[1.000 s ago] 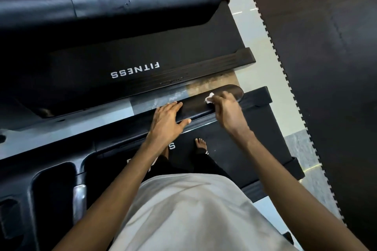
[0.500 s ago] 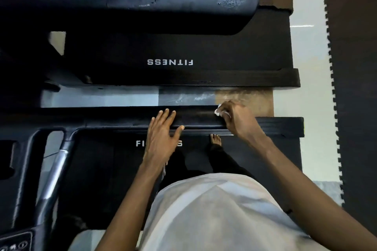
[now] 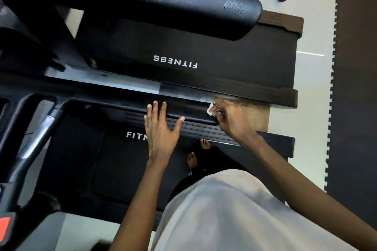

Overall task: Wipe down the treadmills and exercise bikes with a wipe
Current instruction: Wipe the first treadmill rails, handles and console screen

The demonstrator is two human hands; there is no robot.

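Observation:
I stand on the black belt (image 3: 114, 161) of the near treadmill, marked FITNESS. Its black handrail (image 3: 191, 111) runs left to right in front of me. My right hand (image 3: 230, 120) grips a small white wipe (image 3: 210, 109) and presses it on the rail's right end. My left hand (image 3: 161, 130) hovers with straight, spread fingers, fingertips at the rail's middle. A second treadmill (image 3: 234, 63) lies beyond, with its own thick handrail (image 3: 183, 6) across the top.
A silver upright (image 3: 38, 134) and the console frame rise at the left, with a red button (image 3: 5, 225) at the lower left. Pale floor tiles (image 3: 314, 87) and a dark foam mat (image 3: 357, 87) lie to the right. My bare feet (image 3: 193, 159) show below the rail.
My left hand has lifted from resting flat on the rail, its fingers now spread. My right hand keeps the wipe at the rail's right end. The camera has swung, showing more of the left frame.

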